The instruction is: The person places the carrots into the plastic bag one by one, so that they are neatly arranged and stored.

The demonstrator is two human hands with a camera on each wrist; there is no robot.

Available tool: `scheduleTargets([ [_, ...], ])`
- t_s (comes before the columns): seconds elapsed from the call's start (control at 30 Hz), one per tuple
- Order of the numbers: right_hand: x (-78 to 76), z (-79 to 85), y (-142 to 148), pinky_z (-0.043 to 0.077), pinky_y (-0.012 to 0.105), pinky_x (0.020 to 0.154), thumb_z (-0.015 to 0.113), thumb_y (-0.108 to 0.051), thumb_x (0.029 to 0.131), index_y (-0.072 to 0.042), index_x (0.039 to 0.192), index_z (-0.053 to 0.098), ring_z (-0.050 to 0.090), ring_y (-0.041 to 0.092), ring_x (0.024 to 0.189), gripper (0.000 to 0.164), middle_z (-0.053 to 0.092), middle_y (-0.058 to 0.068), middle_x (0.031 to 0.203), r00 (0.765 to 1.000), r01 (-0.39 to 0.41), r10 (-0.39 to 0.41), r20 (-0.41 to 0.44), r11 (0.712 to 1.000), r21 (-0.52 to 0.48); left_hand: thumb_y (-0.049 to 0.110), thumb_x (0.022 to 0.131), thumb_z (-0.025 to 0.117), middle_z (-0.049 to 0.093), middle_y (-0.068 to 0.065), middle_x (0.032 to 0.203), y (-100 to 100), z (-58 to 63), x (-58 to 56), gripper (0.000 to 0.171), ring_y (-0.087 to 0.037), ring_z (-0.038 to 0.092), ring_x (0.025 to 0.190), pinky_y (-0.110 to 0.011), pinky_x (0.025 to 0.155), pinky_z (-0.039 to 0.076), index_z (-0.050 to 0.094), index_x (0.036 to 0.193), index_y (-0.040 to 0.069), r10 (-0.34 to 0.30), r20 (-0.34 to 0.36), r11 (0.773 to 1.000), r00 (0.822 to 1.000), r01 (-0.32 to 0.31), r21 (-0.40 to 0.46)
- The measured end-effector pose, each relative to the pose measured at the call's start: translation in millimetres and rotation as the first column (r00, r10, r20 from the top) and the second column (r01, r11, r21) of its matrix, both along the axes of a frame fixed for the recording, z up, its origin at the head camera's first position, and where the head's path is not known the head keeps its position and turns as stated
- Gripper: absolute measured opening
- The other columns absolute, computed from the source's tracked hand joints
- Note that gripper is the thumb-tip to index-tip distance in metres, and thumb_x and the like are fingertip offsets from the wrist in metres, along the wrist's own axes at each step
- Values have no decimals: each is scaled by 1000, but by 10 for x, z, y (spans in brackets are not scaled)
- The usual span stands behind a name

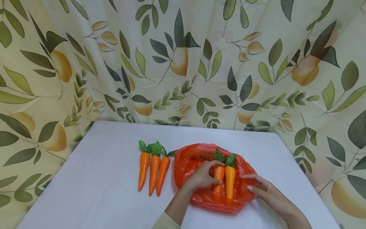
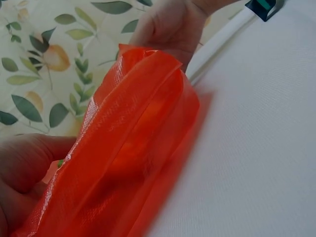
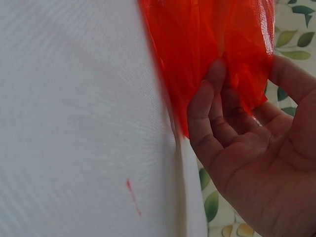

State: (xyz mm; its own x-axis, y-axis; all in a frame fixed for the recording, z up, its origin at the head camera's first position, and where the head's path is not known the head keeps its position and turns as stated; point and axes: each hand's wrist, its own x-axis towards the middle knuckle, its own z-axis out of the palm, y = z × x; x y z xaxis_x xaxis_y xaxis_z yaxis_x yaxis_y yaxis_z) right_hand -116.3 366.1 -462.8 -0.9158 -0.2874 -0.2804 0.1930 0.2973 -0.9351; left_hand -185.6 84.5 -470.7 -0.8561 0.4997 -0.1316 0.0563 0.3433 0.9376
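A red plastic bag lies on the table with its mouth open toward the head view. My left hand reaches into it and grips an orange carrot with a leafy green top. Beside that one lies a lighter carrot, its lower end covered by the bag. At the bag's right edge, my right hand pinches the plastic. The right wrist view shows the red film between the thumb and curled fingers of that hand. In the left wrist view the bag hides the carrots.
Three more carrots lie side by side left of the bag, green tops away from me. They rest on a white-covered table. Behind the table's far edge hangs a curtain printed with leaves and fruit.
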Motion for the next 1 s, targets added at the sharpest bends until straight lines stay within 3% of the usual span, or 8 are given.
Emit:
scheduleTargets([
  [0.27,-35,-26,4,56,37,92,58,-18,107,-2,148,48,61,24,114,46,38,27,154,1000,0,0,12,1000,-5,10,83,88,52,4,122,-11,-35,-29,56,-16,56,100,-32,81,59,67,129,33,30,-13,1000,999,-30,5],
  [0.53,-12,-31,38,56,37,93,58,-18,107,-3,149,48,60,24,116,46,36,28,155,999,0,0,32,1000,-7,13,82,89,53,7,116,26,-65,-31,51,-14,55,93,-28,77,57,72,124,36,3,-17,999,1000,-3,-38],
  [0.83,-28,-28,13,55,37,93,58,-21,107,-4,149,48,59,26,117,46,39,27,153,999,4,-4,37,1000,0,10,84,87,51,4,115,39,-76,-20,52,-17,55,99,-34,81,60,71,127,34,77,-3,997,997,-77,15],
  [1.0,-20,-33,8,56,38,91,60,-21,106,-4,148,49,59,27,115,47,38,26,154,999,23,-24,36,1000,15,12,84,87,50,4,112,55,-96,-23,52,-16,54,97,-31,79,59,70,129,33,74,-22,997,997,-74,6],
])
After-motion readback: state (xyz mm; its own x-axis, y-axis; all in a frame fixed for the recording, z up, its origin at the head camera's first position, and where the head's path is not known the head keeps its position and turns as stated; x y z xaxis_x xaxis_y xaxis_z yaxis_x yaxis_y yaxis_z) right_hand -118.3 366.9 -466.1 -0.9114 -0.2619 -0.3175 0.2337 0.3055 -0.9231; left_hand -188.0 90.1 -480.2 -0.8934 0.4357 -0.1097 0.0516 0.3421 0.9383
